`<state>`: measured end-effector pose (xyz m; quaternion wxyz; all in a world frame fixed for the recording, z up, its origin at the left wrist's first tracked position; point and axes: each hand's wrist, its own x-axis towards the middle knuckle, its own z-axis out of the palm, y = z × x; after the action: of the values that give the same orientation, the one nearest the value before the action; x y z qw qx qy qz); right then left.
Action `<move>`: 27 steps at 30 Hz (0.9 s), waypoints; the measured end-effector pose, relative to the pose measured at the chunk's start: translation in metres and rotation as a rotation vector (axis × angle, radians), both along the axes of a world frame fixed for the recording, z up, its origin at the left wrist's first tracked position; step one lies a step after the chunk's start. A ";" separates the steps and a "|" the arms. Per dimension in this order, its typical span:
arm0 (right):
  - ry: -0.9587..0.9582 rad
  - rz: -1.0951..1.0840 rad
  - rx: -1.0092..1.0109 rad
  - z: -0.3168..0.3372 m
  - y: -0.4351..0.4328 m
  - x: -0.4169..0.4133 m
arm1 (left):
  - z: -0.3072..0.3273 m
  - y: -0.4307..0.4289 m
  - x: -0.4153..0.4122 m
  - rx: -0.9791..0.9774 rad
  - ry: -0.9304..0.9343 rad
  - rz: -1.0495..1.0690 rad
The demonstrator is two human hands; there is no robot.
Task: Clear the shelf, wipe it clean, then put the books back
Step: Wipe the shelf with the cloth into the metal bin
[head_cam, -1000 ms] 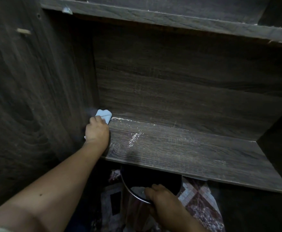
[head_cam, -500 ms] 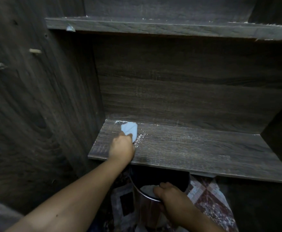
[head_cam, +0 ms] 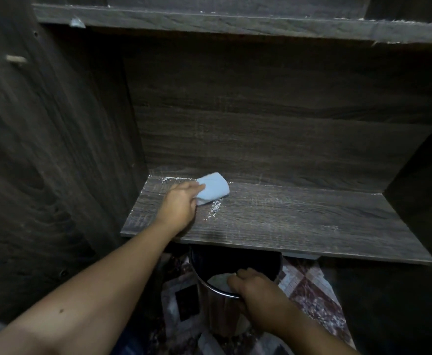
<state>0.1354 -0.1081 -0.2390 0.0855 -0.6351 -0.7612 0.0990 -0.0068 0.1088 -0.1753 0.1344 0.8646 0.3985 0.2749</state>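
The left grip (head_cam: 179,206) held a folded pale blue cloth (head_cam: 213,188), fingers curled round its near edge, and pressed it flat on the dark wooden shelf (head_cam: 299,221). The cloth lay toward the shelf's left end, close to its back edge. White dust (head_cam: 215,207) trailed on the shelf just in front of the cloth, and a thinner line of it (head_cam: 174,178) ran along the shelf's back edge, left of the cloth. Fainter specks showed farther along toward the shelf's right end.

Below the shelf's front edge, the right grip (head_cam: 256,290) was closed on the rim of a shiny metal bin (head_cam: 209,303), fingers hooked over it. Something pale (head_cam: 217,280) lay inside the bin. The bin stood on a patterned rug (head_cam: 312,290) under the shelf. An upper board (head_cam: 209,21) ran above the shelf.
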 end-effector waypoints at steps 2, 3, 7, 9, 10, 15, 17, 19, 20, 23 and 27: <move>-0.003 -0.005 -0.007 -0.001 0.000 0.001 | -0.002 -0.002 -0.002 -0.081 0.048 -0.085; -0.001 -0.009 -0.004 -0.001 0.000 0.001 | -0.001 -0.003 -0.002 -0.127 0.059 -0.100; 0.010 -0.014 0.006 -0.003 -0.003 0.003 | 0.005 -0.011 -0.004 -0.249 0.104 -0.143; 0.000 -0.002 0.004 0.000 -0.005 0.003 | 0.007 -0.017 -0.004 -0.262 0.135 -0.179; -0.008 0.007 0.003 0.001 -0.007 0.003 | 0.007 -0.020 -0.003 -0.268 0.143 -0.197; -0.041 0.007 -0.006 0.005 -0.013 -0.001 | 0.007 -0.037 -0.001 -0.331 0.210 -0.233; -0.056 -0.001 -0.043 0.009 -0.015 -0.003 | 0.007 -0.043 -0.003 -0.361 0.246 -0.222; -0.073 -0.011 -0.085 0.014 -0.017 -0.004 | 0.007 -0.051 -0.006 -0.370 0.238 -0.220; -0.079 -0.013 -0.095 0.016 -0.018 -0.004 | 0.006 -0.057 -0.008 -0.373 0.223 -0.223; -0.067 0.002 -0.119 0.020 -0.022 -0.005 | 0.005 -0.070 -0.011 -0.385 0.200 -0.236; -0.066 -0.006 -0.128 0.026 -0.024 -0.006 | 0.007 -0.074 -0.010 -0.399 0.222 -0.231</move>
<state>0.1291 -0.1319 -0.2132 0.0201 -0.6443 -0.7540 0.1262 -0.0168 0.0351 -0.1684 0.2882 0.8857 0.3558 0.0771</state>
